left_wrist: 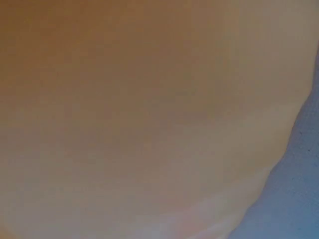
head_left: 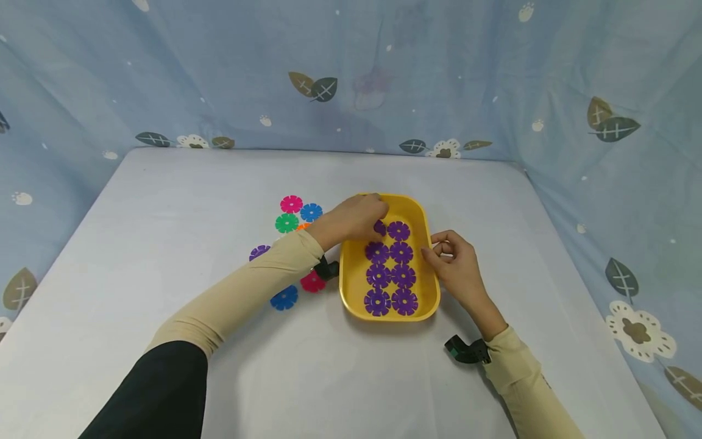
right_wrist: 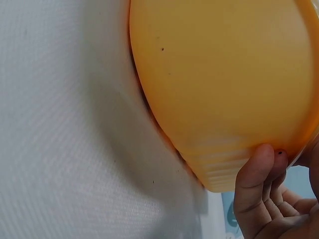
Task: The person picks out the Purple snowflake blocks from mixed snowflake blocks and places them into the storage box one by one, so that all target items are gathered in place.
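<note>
A yellow tray (head_left: 356, 308) stands on the white table, with purple flower-shaped discs (head_left: 404, 275) lying in two columns inside it. My left hand (head_left: 356, 218) reaches into the tray's far left part. Its thumb and fingers pinch a purple disc (head_left: 379, 228) at the far end of the left column; the hand covers part of that disc. At the tray's right side, my right hand (head_left: 457, 268) grips the rim, thumb over the edge and fingertips (right_wrist: 256, 167) against the outer wall. Blurred skin or sleeve fills most of the left wrist view.
Left of the tray lie loose flower discs: pink (head_left: 291, 204), green (head_left: 287, 223), blue (head_left: 284, 298) and red (head_left: 312, 281) among them. An orange disc (head_left: 303, 227) and a purple one (head_left: 259, 251) are partly hidden by the left arm. A blue patterned cloth (head_left: 351, 73) hangs behind the table.
</note>
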Tool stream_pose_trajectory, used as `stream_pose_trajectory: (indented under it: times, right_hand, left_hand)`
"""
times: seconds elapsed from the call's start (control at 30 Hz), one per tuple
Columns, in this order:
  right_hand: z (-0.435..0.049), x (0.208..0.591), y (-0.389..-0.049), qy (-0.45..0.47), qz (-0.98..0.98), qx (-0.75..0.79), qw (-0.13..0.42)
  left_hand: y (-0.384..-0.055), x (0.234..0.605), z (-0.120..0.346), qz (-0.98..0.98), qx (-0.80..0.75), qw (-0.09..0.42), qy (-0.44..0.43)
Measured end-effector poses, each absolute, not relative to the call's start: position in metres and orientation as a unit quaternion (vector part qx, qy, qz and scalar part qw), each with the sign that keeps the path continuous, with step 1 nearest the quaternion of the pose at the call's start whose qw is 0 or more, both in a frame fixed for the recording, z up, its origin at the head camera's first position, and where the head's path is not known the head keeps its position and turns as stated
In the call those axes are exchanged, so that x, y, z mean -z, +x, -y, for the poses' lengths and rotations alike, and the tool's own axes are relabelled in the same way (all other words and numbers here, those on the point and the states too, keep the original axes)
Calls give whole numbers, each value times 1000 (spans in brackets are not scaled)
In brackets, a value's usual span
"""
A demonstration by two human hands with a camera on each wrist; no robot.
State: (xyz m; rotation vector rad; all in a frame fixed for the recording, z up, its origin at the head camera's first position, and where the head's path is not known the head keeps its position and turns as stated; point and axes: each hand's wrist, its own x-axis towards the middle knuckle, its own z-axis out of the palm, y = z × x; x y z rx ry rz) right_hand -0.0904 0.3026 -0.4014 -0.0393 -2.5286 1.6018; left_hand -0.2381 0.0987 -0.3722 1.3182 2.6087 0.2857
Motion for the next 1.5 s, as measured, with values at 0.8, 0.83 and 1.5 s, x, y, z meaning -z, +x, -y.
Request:
stream_pose_trajectory:
  times: [0.8,0.83,1.5]
  right_hand:
    - [-297,398,-94,-2,841,-537,71]
    - [-297,398,-94,-3,841,-536,72]
    - [-300,401,-90,-12,848,-525,76]
  left_hand:
    - [-241,367,-86,-873,-144,98,455]
    - [-241,365,-84,-871,-150,97,458]
    - [-227,317,-20,-873,-218,52,432]
